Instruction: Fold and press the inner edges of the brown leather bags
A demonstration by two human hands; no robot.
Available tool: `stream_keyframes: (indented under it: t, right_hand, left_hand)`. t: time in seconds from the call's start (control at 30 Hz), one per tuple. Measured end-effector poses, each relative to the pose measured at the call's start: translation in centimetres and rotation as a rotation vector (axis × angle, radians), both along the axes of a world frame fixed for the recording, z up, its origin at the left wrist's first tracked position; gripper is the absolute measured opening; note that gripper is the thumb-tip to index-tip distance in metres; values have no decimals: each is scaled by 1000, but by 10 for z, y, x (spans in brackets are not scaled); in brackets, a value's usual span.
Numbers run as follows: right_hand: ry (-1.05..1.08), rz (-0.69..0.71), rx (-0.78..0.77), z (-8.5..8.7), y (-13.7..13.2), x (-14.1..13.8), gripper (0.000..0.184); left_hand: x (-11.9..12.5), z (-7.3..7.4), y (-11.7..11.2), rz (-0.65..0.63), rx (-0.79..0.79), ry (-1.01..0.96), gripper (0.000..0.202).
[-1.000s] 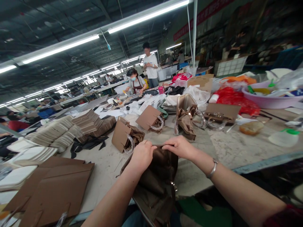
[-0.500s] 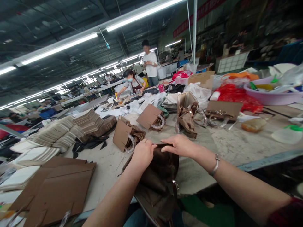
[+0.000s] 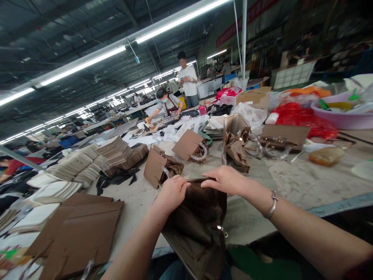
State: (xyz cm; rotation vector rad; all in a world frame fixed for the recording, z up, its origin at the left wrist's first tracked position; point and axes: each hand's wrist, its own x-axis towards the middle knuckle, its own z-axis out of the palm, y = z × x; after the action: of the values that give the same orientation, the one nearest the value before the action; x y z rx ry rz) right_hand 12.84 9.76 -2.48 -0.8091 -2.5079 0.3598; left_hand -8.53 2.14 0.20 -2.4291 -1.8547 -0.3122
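A dark brown handbag (image 3: 198, 229) with its lining showing leans at the table's front edge, close to my body. My left hand (image 3: 174, 193) pinches its upper rim on the left side. On the right, my right hand (image 3: 225, 181) grips the same rim between thumb and fingers, a bracelet on that wrist. A metal zipper pull (image 3: 223, 231) dangles at the bag's right side. Just beyond my hands lie a brown bag (image 3: 154, 166) with a wrapped handle, a second brown bag (image 3: 188, 146) and an unfinished bag (image 3: 237, 151) with crumpled lining.
Flat brown bag panels (image 3: 84, 229) are piled at the left front, beside stacked pale pieces (image 3: 70, 167). Black scraps (image 3: 115, 181) lie nearby. A purple basin (image 3: 344, 116) and a red plastic bag (image 3: 303, 120) stand at right. Two people are across the table.
The view has shifted slightly, so the table appears further right. Both hands keep hold of the bag's rim, and the zipper pull has swung a little.
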Motion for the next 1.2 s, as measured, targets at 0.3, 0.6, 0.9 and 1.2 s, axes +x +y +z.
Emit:
stream_keyframes:
  t: [0.3,0.6,0.9,1.2]
  right_hand:
    - [-147,-44,142,2,-5,-26,32]
    - [-184,-34,99,12,-6,-24,43]
    - [-289,-30,199,18,-7,-38,29]
    - [-332,-160,142,14,-32,-4,30]
  left_hand:
    - [2,-1,1,65,8,32,25]
    - [4,-3,3,63,16,4,23]
    - [-12,1,-12,8,-8,-212,17]
    - [4,-1,-4,-131,-12,-234,10]
